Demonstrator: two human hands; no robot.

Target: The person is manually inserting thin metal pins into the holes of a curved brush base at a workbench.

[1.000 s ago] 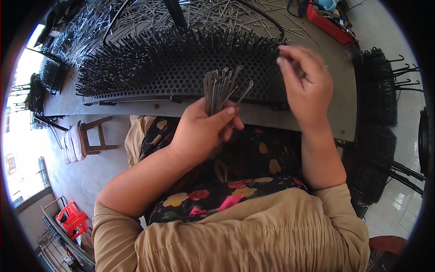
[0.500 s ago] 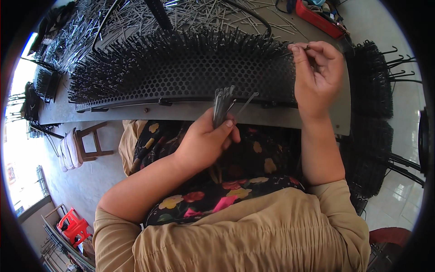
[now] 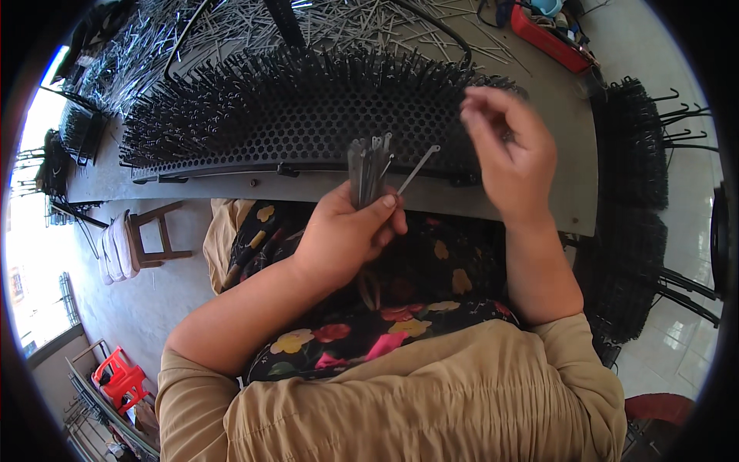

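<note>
My left hand (image 3: 346, 227) is closed round a bundle of thin grey metal rods (image 3: 369, 165) with small looped ends, held upright just in front of the bench edge. One rod (image 3: 419, 168) leans away to the right of the bundle. My right hand (image 3: 512, 146), slightly blurred, hangs over the right end of a black perforated rack (image 3: 331, 127). Its thumb and bent fingers stand apart, and no rod shows between them. Many dark rods (image 3: 185, 108) with bent tips stand packed in the rack's holes along its left and far sides.
Loose metal rods (image 3: 362, 23) lie heaped behind the rack on the grey bench (image 3: 566, 154). A red tray (image 3: 546, 38) with small items sits at the far right. Black racks with hooks (image 3: 635, 146) stand to the right. On the left are a wooden stool (image 3: 158, 235) and a red chair (image 3: 122, 379).
My right hand has moved left and slightly nearer, away from the rack's right end, and its pinch has loosened. The rod bundle in my left hand has shifted slightly left.
</note>
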